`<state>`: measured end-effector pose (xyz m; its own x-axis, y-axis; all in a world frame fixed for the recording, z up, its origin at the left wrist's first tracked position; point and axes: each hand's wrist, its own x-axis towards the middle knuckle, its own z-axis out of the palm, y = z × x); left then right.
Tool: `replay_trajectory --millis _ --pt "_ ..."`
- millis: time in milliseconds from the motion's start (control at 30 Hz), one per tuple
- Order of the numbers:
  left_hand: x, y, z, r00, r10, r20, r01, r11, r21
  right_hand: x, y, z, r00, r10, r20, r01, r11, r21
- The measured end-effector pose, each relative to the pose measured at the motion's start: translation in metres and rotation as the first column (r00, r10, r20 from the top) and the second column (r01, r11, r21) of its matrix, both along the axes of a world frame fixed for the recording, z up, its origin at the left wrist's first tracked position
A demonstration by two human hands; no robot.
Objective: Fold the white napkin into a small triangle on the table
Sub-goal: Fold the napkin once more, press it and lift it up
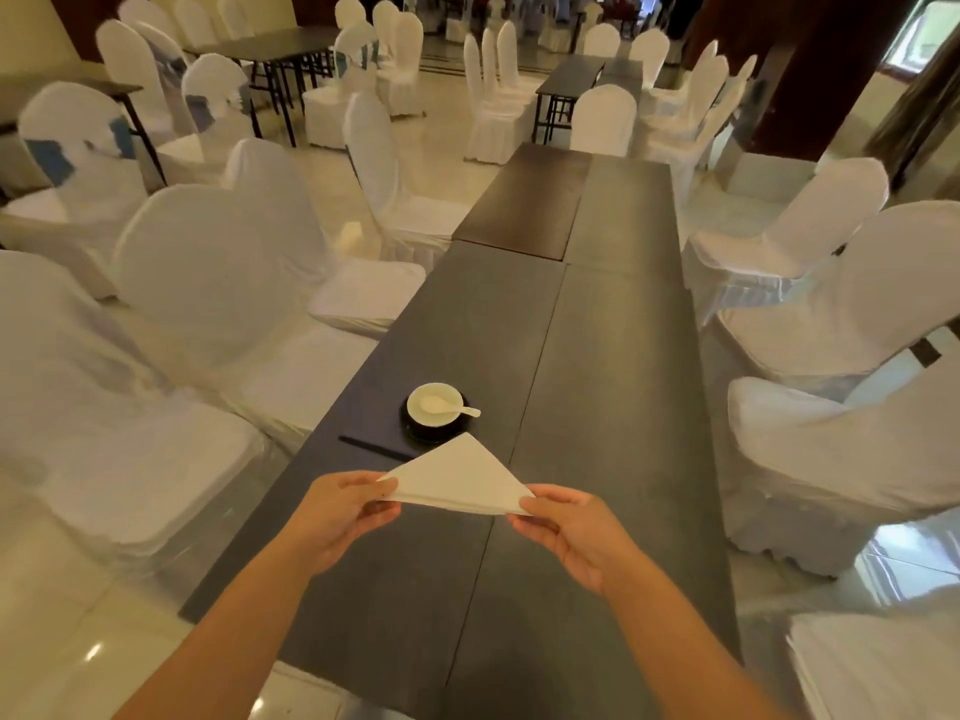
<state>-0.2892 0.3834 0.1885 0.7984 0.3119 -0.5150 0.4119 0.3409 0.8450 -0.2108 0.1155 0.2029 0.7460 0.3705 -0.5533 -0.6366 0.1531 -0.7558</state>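
Note:
The white napkin (460, 478) is folded into a triangle whose apex points away from me. It hangs just above the dark grey table (613, 387), near the front. My left hand (343, 517) pinches its left corner between thumb and fingers. My right hand (569, 532) pinches its right corner in the same way. The long folded edge runs between the two hands.
Just beyond the napkin a white bowl with a white spoon (435, 403) sits on a dark saucer. Dark chopsticks (376, 449) lie to its left. Chairs in white covers (218, 304) line both sides of the long table.

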Motion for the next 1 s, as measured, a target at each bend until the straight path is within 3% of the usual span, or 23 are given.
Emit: replay_trajectory --millis 267,567,1000 --pt "0.015 0.109 -0.055 0.987 -0.087 -0.134 0.096 0.993 0.067 -0.015 0.108 -0.057 0.977 -0.116 -0.176 0.104 0.991 -0.078" --pt "0.044 0.143 -0.128 0.887 -0.24 -0.394 0.299 0.95 0.094 -0.022 0.151 -0.126 0.907 -0.304 -0.293 0.238 0.941 -0.241" --pt "0.067 0.166 -0.181 0.823 -0.264 -0.503 0.422 0.877 0.231 0.006 0.196 -0.177 0.89 -0.403 -0.215 0.265 0.839 -0.476"
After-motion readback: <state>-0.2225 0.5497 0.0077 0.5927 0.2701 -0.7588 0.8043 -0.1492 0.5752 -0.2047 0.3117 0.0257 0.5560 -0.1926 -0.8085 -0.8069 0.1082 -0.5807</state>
